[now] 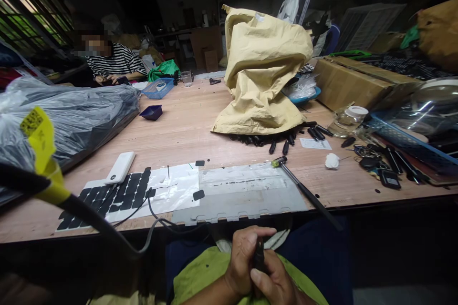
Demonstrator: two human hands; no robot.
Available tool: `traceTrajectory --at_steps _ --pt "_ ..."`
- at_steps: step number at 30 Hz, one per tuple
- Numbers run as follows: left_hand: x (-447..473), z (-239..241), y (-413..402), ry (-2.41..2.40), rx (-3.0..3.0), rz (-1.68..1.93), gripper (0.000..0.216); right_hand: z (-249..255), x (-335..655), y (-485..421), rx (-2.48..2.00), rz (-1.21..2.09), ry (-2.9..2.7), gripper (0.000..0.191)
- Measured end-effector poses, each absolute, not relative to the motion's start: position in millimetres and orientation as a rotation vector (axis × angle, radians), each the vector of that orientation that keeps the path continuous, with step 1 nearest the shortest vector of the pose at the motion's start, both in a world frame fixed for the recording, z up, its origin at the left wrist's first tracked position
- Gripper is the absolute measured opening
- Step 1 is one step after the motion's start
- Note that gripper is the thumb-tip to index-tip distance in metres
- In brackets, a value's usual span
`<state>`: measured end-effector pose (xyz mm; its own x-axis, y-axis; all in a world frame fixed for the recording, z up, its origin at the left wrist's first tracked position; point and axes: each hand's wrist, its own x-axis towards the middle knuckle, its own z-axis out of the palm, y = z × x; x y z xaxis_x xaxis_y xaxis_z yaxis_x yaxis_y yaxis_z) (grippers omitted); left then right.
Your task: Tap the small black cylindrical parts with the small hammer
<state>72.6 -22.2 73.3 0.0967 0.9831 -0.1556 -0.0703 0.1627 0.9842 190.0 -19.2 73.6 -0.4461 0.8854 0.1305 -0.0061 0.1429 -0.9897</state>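
Holding a small black piece (258, 253) upright between both hands, I have it down over my lap, just below the middle of the near edge of the table (186, 128). My left hand (245, 259) is curled round its upper part, fingers clenched on it with the thumb lying across the top. My right hand (277, 286) grips it from underneath, thumb pressed against its lower side. It is dark and mostly covered down here, so I cannot tell whether it is one part or two being pushed together. It looks like the same sort of short black stick as the heap (282, 140) at the foot of the crumpled paper sack (261, 71) toward the far right of the table. To do this well, I judge, both grips should sit close together so the piece cannot twist sideways. Any push should run straight along its length, and the work would be better raised toward the light than done in the shadow under the edge. Along the near edge lie a grey sheet (246, 195), a long-handled tool (304, 190) slanting past its right end, and to the left a white sheet with black pads (118, 195) and a white power bank (120, 167). A black cable (157, 221) hangs over the near edge, close to my left hand, and could snag. Another person (114, 64) sits at the far left corner.
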Motion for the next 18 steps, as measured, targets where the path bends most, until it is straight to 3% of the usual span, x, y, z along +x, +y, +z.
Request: traceTrajectory --at_steps 12,18 --pt "75.1 55.0 -10.7 1.124 1.04 1.098 0.067 72.0 186.5 -15.9 -0.807 1.508 -1.534 0.05" --pt "78.5 73.0 -2.6 1.154 0.826 1.117 0.064 67.3 184.5 -17.8 -0.851 1.522 -1.529 0.048"
